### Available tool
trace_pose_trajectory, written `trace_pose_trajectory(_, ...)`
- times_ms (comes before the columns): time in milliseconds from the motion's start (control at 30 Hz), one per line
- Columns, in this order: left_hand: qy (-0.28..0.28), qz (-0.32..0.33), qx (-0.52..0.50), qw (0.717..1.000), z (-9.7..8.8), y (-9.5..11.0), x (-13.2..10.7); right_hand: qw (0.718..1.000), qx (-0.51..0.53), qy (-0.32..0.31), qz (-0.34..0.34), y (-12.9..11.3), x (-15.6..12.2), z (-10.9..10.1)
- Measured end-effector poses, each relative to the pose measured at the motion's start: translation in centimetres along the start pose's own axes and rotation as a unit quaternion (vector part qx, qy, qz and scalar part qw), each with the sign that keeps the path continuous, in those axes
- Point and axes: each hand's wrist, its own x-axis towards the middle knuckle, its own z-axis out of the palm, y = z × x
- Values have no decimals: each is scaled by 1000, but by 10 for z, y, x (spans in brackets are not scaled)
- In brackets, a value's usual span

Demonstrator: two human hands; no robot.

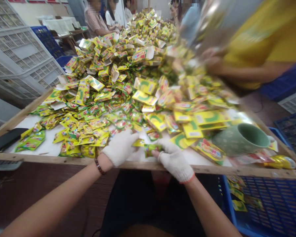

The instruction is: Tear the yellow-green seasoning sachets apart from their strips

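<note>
Both my hands wear white knit gloves and rest at the near edge of a wood-framed table [64, 160]. My left hand [120, 146] is curled, fingers closed over yellow-green sachets near the pile's front. My right hand [174, 159] pinches a small green and yellow sachet [151, 148] between the two hands. A huge heap of yellow-green sachets [128, 75] covers the table beyond. A beaded bracelet [99, 166] sits on my left wrist.
A green mug [239, 138] lies on its side at the right. A blue crate [273, 204] with a few sachets stands lower right. White crates [17, 56] stack at the left. A person in yellow [261, 42] leans in at right; other people sit at the far end.
</note>
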Motion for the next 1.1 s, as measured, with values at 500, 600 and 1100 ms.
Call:
trace_pose_trajectory(500, 145, -135, -580, 790, -13, 45, -21, 973, 223, 58, 19, -12, 0, 4)
trace_pose_trajectory(600, 60, -191, -708, 678, -12, 49, -14, 977, 203, 68, -8, -13, -2, 7)
trace_pose_trajectory(1100, 44, -105, -661, 741, -27, 50, 16, 972, 228, -11, 54, -4, -2, -13)
